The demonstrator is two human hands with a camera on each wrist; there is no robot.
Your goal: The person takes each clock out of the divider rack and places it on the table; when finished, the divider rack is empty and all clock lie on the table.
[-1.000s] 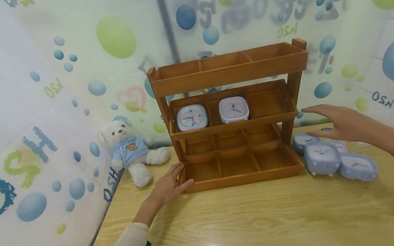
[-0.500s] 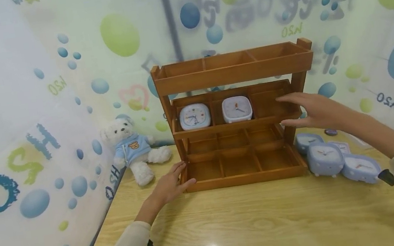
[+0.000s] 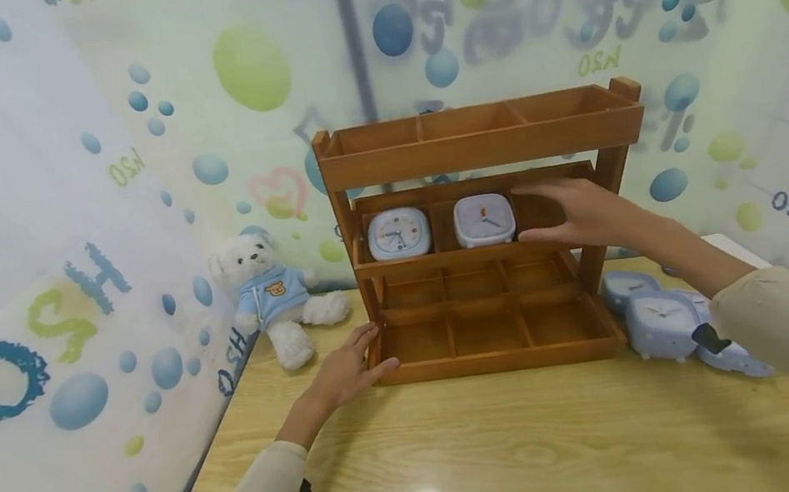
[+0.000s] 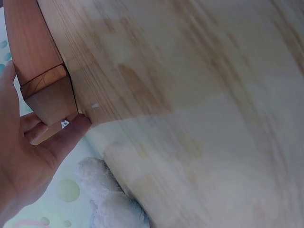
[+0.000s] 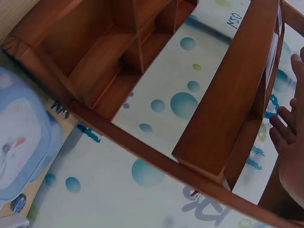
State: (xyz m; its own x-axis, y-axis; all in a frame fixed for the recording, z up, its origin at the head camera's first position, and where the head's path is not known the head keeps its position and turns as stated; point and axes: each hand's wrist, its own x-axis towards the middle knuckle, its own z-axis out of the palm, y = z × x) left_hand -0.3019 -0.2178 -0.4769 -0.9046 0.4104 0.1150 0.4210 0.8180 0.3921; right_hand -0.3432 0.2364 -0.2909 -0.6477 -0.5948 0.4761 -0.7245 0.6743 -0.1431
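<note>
A brown wooden rack (image 3: 502, 361) with three divided tiers stands on the table. Its middle tier holds two small alarm clocks, a left one (image 3: 399, 234) with coloured dots and a centre one (image 3: 484, 221) with an orange mark. My right hand (image 3: 579, 212) is at the right compartment of that tier, thumb and fingers spread, fingertips right at the centre clock's edge and nothing gripped. At the lower left corner of the rack my left hand (image 3: 344, 375) rests, thumb over the front board and fingers along the side, as the left wrist view also shows.
Several bluish clocks (image 3: 663, 322) lie on the table right of the rack, partly behind my right sleeve. A white teddy bear (image 3: 272, 292) in a blue hoodie sits left of it. A patterned wall covering (image 3: 248, 69) closes off the back and left.
My right hand has moved left from above the clocks on the table to the middle tier, beside the centre clock. The left hand stays at the rack's corner, and the head view has shifted slightly.
</note>
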